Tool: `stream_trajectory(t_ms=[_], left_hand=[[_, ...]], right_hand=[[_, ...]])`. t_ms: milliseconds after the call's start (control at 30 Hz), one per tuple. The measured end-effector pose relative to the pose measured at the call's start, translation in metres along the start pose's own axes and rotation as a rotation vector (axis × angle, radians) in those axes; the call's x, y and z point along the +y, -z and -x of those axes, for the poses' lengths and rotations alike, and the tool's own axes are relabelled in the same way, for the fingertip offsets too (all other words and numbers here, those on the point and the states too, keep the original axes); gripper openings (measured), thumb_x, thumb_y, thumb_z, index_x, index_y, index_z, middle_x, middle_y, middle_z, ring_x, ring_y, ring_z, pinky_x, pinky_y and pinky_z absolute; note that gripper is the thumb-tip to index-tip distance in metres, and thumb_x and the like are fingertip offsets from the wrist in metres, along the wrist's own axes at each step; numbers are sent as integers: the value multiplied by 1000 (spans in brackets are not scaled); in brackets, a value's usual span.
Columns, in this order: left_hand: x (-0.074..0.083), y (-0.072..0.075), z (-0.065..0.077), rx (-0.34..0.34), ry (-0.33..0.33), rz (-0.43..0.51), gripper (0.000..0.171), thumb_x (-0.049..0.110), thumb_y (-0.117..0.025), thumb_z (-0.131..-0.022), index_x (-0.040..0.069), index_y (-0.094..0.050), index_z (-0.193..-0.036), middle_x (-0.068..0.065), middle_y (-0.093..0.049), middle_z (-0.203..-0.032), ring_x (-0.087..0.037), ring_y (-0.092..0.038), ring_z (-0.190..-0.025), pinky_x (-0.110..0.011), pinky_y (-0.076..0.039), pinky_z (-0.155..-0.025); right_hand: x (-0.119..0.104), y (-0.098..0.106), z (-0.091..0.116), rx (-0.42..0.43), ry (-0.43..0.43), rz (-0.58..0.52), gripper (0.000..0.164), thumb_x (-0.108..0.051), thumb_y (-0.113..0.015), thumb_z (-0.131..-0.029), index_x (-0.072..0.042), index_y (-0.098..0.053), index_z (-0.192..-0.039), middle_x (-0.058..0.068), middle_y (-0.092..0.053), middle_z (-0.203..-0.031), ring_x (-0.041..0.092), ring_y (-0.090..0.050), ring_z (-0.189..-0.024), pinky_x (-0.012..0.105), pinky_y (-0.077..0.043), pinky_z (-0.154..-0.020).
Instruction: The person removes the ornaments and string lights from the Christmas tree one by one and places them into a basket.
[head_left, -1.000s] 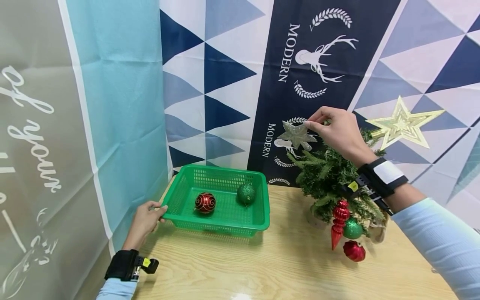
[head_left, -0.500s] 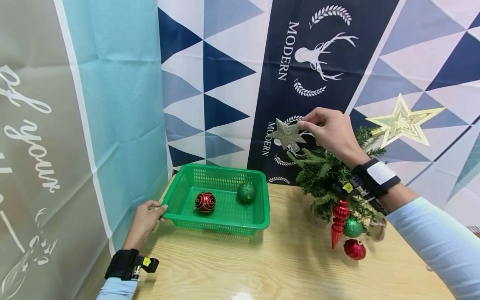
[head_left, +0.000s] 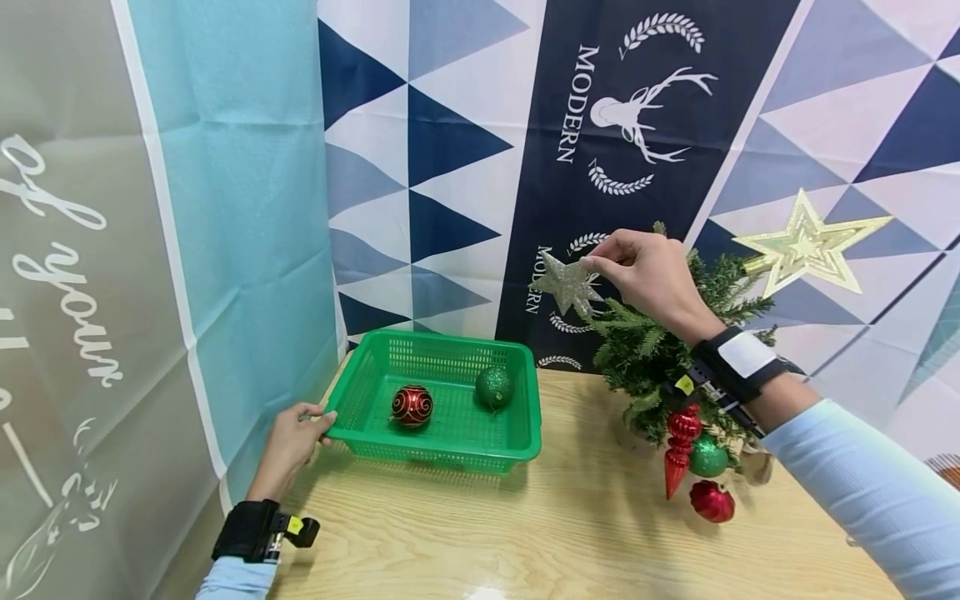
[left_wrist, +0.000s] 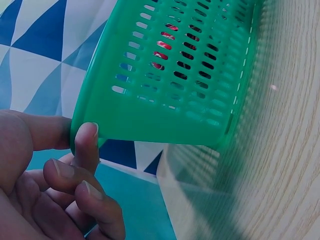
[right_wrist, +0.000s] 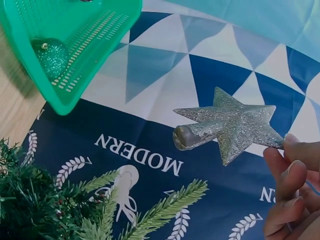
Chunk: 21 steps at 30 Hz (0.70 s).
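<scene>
My right hand (head_left: pixel 648 275) pinches one point of a glittery silver star tree topper (head_left: pixel 567 283) between thumb and fingertips, in the air left of the small Christmas tree (head_left: pixel 637 350). In the right wrist view the star (right_wrist: pixel 245 125) shows a short hollow tube at its base. My left hand (head_left: pixel 291 442) grips the near-left corner of a green plastic basket (head_left: pixel 450 454), thumb and finger on the rim in the left wrist view. Inside the basket lie a red ball with swirls (head_left: pixel 412 406) and a glittery green ball (head_left: pixel 494 387).
A gold star (head_left: pixel 804 243) stands out at the right of the tree. On its lower branches hang a red finial-shaped ornament (head_left: pixel 678 450), a green ball (head_left: pixel 707 457) and a dark red ornament (head_left: pixel 712 501). Printed cloth (head_left: pixel 457 167) hangs behind the wooden table (head_left: pixel 450 533).
My right hand has moved left and a little down with the silver star, away from the tree. The left hand keeps its grip on the basket, which has not moved.
</scene>
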<state>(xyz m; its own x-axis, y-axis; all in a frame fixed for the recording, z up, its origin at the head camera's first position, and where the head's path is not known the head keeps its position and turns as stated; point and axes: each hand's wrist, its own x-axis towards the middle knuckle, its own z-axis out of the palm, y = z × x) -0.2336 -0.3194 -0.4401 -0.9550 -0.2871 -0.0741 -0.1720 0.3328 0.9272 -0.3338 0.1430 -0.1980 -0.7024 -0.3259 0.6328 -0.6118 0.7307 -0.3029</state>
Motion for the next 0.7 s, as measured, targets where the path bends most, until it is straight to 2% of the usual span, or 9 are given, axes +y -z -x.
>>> stream_trajectory(t_ms=[100, 333, 700], left_hand=[[0, 0, 0, 0, 2, 5, 47, 22, -60, -106, -6, -51, -142, -16, -73, -82, -13, -33, -45, -30, -32, -46], [0, 0, 0, -5, 18, 13, 47, 23, -60, -107, -5, -50, -142, -17, -72, -84, -14, -36, -48, -31, -33, -46], [-1, -1, -1, 0, 14, 14, 47, 24, -60, -107, -5, -50, -142, -20, -72, -88, -13, -32, -46, -32, -32, -45]], right_hand=[[-2, -2, 1, -5, 1, 1, 13, -28, -74, -99, -17, -80, -99, 1, -75, -82, 13, -60, -60, 25, -37, -56], [0, -8, 6, -24, 15, 19, 12, -25, -74, -99, -15, -80, -97, 5, -78, -93, 19, -70, -74, 27, -42, -62], [0, -17, 8, -15, 74, 50, 8, -19, -75, -98, -12, -79, -95, 5, -77, -94, 20, -70, -73, 28, -43, -60]])
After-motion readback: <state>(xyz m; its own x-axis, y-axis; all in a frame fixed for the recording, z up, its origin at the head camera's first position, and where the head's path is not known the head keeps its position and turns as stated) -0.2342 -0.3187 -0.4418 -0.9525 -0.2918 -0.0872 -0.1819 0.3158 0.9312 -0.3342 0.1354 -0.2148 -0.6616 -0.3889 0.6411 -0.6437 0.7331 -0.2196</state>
